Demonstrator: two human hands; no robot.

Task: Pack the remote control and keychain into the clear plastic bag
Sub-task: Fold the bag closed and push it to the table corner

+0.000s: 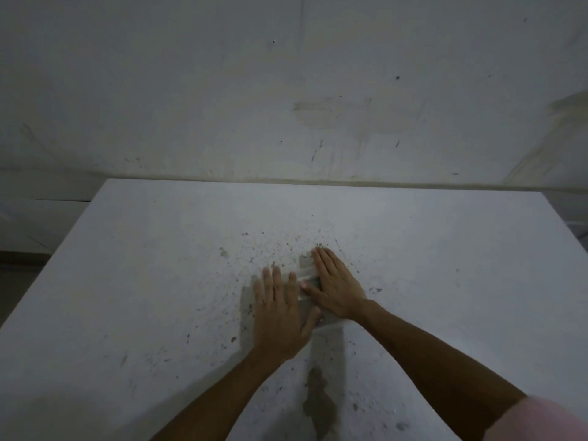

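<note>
The clear plastic bag lies flat on the white table, mostly covered by my hands. Only a pale strip of it shows between them, and a faint edge near my wrists. My left hand rests palm down on the bag's left part with its fingers stretched out. My right hand lies palm down on the right part, fingers pointing away, thumb touching the bag's strip. The remote control and the keychain are not visible; I cannot tell whether they are under my hands or inside the bag.
The table top is speckled with dark spots around my hands, and a brown stain lies near the front edge. A grey scuffed wall stands right behind the table's far edge. The left table edge drops to the floor.
</note>
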